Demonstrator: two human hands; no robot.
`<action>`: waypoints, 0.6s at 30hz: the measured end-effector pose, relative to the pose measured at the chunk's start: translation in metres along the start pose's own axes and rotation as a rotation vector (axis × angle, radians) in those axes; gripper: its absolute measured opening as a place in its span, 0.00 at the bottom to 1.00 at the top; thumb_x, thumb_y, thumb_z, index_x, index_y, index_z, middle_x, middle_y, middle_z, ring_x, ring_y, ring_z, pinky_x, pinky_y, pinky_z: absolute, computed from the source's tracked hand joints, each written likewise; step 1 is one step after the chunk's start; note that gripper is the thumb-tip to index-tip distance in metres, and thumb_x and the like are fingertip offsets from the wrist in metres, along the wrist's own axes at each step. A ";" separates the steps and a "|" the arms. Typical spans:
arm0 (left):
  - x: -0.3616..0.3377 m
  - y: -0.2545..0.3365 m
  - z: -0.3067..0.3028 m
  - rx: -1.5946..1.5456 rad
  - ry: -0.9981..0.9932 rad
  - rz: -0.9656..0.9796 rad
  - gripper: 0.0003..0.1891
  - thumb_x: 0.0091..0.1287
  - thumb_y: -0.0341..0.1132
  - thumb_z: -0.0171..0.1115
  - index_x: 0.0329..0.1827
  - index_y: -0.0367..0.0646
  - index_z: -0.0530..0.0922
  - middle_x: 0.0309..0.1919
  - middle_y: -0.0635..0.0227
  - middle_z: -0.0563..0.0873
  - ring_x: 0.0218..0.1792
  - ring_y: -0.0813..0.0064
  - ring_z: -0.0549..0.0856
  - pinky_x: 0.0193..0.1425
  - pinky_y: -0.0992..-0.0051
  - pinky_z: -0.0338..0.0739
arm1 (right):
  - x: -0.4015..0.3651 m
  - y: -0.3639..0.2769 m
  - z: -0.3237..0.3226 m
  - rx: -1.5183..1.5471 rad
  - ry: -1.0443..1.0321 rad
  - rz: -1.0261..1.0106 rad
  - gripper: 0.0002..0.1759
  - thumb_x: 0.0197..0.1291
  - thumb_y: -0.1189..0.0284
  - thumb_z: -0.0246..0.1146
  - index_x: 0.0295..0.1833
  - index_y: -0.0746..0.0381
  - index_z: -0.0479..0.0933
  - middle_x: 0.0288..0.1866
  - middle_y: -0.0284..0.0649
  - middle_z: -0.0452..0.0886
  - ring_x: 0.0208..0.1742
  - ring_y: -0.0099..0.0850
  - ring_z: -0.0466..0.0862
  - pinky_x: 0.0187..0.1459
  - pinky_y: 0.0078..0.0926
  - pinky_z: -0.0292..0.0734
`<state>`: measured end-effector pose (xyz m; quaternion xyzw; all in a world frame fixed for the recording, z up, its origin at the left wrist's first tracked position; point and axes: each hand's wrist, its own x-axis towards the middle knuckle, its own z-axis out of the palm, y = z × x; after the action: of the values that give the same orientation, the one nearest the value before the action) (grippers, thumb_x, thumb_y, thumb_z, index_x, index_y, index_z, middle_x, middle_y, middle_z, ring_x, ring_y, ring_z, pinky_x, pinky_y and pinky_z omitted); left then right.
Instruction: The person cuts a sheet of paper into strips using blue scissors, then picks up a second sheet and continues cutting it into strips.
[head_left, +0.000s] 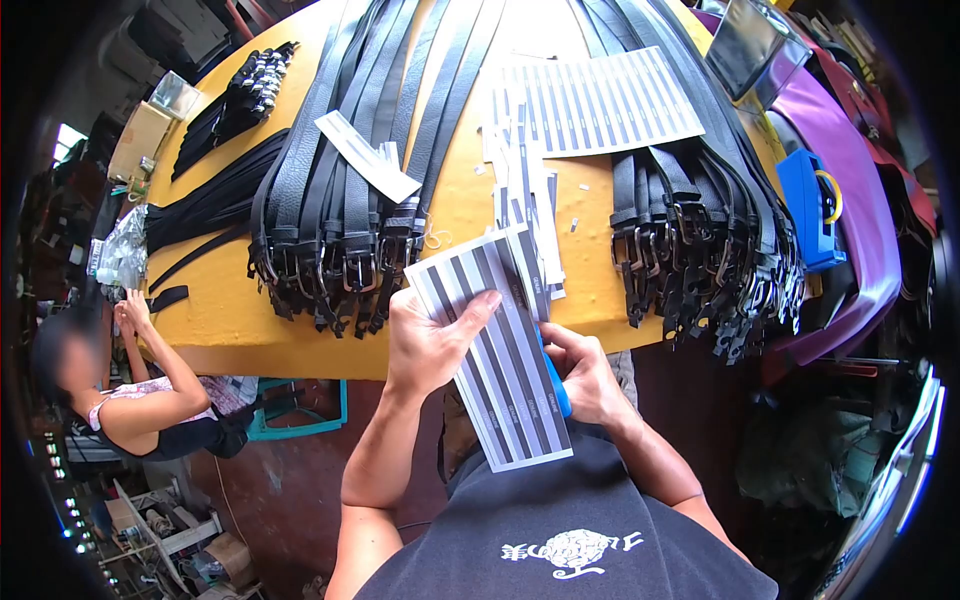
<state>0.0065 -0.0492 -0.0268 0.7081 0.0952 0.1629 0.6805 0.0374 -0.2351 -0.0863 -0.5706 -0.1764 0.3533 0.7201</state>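
Note:
A sheet of striped labels (490, 350) is gripped in my left hand (430, 345), thumb on top and fingers behind it. My right hand (585, 375) is closed round a blue-handled tool (557, 388) at the sheet's right edge; its blades are mostly hidden. Cut label strips (525, 190) lie in a loose pile on the table just beyond the sheet. A larger striped sheet (600, 100) rests partly over the black belts on the right. On the left belts lies a smaller white piece (367, 158).
Black buckled belts (330, 200) cover the left of the yellow table (300, 352), and more belts (690, 210) lie right. A blue tape dispenser (808, 210) stands at the right edge. Another person sits at the left, beside a teal stool (300, 430).

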 end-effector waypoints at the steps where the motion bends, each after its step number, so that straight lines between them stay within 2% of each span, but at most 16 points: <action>1: 0.000 0.000 0.000 -0.007 0.000 -0.007 0.07 0.62 0.25 0.66 0.41 0.32 0.83 0.30 0.69 0.87 0.30 0.85 0.83 0.33 0.82 0.78 | 0.000 0.000 0.000 -0.003 0.002 0.000 0.33 0.52 0.76 0.71 0.64 0.70 0.69 0.36 0.33 0.84 0.37 0.13 0.77 0.39 0.16 0.75; 8: 0.001 0.000 0.000 0.004 -0.005 -0.006 0.07 0.63 0.25 0.65 0.41 0.31 0.83 0.31 0.67 0.87 0.30 0.84 0.83 0.33 0.82 0.78 | 0.000 0.002 -0.002 -0.030 0.006 0.005 0.31 0.53 0.76 0.70 0.63 0.68 0.70 0.31 0.28 0.81 0.34 0.10 0.73 0.34 0.12 0.71; 18: 0.002 -0.001 0.001 -0.022 -0.006 -0.009 0.07 0.63 0.25 0.65 0.42 0.31 0.83 0.31 0.67 0.87 0.30 0.85 0.83 0.33 0.82 0.78 | 0.001 -0.004 0.000 -0.017 0.012 0.018 0.29 0.54 0.76 0.70 0.62 0.68 0.71 0.35 0.32 0.84 0.37 0.11 0.75 0.37 0.14 0.74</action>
<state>0.0084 -0.0490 -0.0278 0.7007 0.0945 0.1589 0.6891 0.0394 -0.2342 -0.0829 -0.5804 -0.1698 0.3550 0.7130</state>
